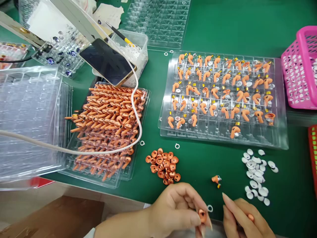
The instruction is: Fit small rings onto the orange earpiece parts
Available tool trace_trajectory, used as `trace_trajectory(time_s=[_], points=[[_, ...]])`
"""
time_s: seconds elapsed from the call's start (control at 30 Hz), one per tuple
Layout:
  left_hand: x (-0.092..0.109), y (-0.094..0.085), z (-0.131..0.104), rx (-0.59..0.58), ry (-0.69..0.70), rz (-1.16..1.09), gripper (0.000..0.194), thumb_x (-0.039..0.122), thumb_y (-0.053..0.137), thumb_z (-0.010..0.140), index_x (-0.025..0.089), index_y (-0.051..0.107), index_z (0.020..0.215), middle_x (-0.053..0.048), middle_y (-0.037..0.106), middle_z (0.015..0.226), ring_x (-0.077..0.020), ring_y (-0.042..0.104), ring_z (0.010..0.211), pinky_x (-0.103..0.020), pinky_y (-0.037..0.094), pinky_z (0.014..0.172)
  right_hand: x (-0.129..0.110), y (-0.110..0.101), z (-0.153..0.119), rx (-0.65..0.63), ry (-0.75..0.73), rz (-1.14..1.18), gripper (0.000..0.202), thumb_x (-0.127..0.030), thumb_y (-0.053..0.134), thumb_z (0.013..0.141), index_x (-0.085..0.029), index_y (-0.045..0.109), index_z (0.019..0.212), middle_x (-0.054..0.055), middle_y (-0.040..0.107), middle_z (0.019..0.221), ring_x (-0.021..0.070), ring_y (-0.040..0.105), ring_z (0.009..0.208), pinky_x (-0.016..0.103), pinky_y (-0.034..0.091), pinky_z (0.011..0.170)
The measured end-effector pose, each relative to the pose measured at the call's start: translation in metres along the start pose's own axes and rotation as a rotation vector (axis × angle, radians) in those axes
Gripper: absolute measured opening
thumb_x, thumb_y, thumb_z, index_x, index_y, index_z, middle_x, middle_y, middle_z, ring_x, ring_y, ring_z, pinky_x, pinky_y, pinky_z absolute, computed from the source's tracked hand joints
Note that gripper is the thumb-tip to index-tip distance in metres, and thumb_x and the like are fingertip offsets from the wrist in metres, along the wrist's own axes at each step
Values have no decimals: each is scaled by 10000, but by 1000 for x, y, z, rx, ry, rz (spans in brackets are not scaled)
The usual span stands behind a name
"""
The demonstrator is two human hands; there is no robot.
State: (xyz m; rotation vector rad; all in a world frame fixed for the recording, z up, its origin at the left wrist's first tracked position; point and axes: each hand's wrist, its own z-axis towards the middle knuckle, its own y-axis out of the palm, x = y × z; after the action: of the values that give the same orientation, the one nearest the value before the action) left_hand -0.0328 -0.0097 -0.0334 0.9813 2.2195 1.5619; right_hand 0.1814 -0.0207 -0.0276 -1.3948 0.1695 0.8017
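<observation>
My left hand (173, 206) pinches a small copper-orange earbud cover (202, 216) with a dark hole between thumb and fingers. By its fingertips a thin white ring (210, 208) lies on the green table. My right hand (244, 216) is closed, and a small orange tip (251, 217) shows between its fingers; the rest of that piece is hidden. Just beyond the hands lies a loose orange earbud part (216, 179) with a gold end. A heap of orange earbud covers (163, 165) is to the left, and scattered white oval pieces (256, 172) are to the right.
A clear tray (274, 132) with rows of orange earbud parts lies ahead. Stacked trays of orange stems (111, 129) stand left, crossed by a white cable (138, 119). A phone (107, 61) leans on a plastic tub (142, 49). A pink basket (297, 89) is at right.
</observation>
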Motion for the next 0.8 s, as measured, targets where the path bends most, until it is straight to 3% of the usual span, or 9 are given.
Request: trace_trajectory(time_s=[0.13, 0.33, 0.43, 0.8], points=[[7, 8, 0, 3, 24, 51, 167, 153, 779, 782, 115, 697, 923, -96, 767, 841, -140, 721, 668, -232, 602, 572, -2, -1, 12, 66, -53, 103, 555, -27, 565, 875, -208, 522, 1398, 35, 611, 745, 128, 603, 595, 256, 530, 550], [7, 13, -2, 60, 83, 198, 133, 160, 754, 807, 139, 694, 923, -73, 772, 860, -126, 708, 682, -221, 601, 591, -6, 4, 6, 206, 29, 221, 508, 20, 589, 847, -230, 601, 1289, 33, 605, 828, 117, 579, 639, 246, 527, 549], [4, 16, -4, 86, 128, 269, 129, 145, 758, 797, 144, 691, 908, -60, 771, 842, -120, 698, 672, -209, 588, 579, -11, -2, 6, 245, -20, 288, 509, 45, 589, 832, -211, 613, 1271, 27, 589, 811, 113, 570, 648, 239, 518, 547], [-9, 23, -12, 175, 236, 526, 132, 183, 759, 803, 156, 691, 912, -45, 760, 859, -125, 682, 728, -231, 578, 638, -18, -18, 10, 40, -324, 272, 554, 5, 563, 857, -160, 496, 1381, 40, 573, 803, 125, 506, 646, 259, 442, 541]])
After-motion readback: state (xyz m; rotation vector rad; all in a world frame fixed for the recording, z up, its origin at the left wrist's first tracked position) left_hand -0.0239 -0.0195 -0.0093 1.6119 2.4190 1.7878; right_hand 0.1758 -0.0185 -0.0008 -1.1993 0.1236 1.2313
